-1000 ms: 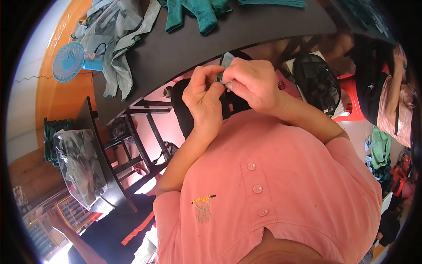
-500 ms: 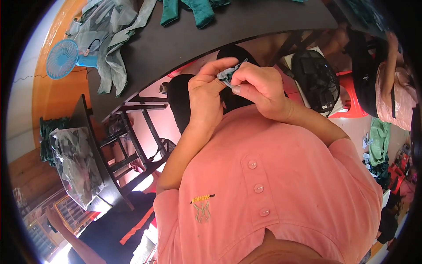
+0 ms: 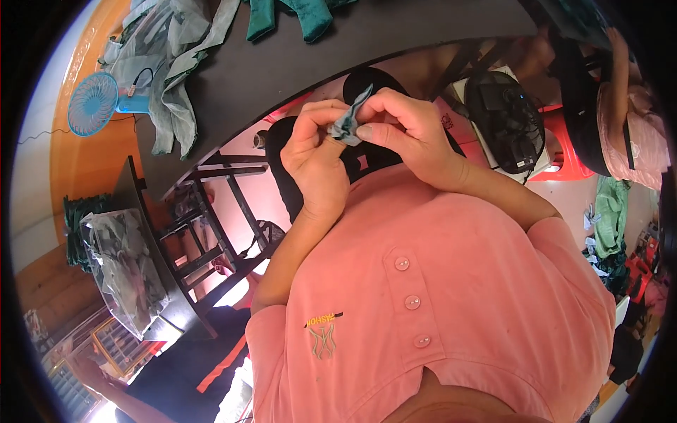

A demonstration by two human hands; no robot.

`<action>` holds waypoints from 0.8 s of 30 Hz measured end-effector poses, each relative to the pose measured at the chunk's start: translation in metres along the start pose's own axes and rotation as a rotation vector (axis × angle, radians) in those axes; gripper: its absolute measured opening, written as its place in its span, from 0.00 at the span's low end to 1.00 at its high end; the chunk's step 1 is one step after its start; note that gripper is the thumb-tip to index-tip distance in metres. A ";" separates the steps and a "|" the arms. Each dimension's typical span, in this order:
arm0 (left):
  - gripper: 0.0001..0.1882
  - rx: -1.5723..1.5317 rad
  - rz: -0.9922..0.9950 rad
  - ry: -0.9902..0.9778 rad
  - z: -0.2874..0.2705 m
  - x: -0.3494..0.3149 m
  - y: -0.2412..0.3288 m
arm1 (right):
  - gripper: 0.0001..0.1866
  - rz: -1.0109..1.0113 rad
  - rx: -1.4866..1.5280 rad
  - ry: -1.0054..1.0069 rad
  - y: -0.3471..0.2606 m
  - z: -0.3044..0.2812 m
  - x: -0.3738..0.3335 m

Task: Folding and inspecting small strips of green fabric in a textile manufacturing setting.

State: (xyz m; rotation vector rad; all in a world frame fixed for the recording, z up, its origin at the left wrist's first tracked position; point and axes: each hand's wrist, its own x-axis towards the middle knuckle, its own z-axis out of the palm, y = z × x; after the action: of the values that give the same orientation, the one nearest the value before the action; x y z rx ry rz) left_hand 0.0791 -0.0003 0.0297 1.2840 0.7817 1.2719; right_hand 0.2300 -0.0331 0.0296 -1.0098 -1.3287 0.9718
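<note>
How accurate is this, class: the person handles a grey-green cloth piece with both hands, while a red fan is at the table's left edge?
The fan is blue, not red, in the head view. The rest holds: it is at the left edge of the table, and the left hand and right hand handle the grey-green cloth piece.

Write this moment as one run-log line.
left hand: holds small cloth | right hand: touches small cloth | table: green pieces on top | fan: left of hands
</note>
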 end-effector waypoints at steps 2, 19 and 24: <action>0.11 0.089 0.039 -0.017 -0.001 -0.002 -0.001 | 0.05 0.027 0.036 0.009 -0.001 0.000 0.001; 0.15 0.278 0.003 -0.279 0.000 -0.003 -0.016 | 0.06 -0.400 -0.453 -0.106 0.008 -0.018 -0.005; 0.10 0.024 -0.176 -0.122 0.002 -0.005 -0.012 | 0.05 -0.207 -0.401 -0.103 0.007 -0.019 -0.012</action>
State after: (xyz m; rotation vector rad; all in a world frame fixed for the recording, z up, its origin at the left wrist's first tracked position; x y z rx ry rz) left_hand 0.0834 -0.0036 0.0174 1.2700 0.8066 1.0370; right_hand 0.2484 -0.0427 0.0198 -1.1029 -1.7214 0.6194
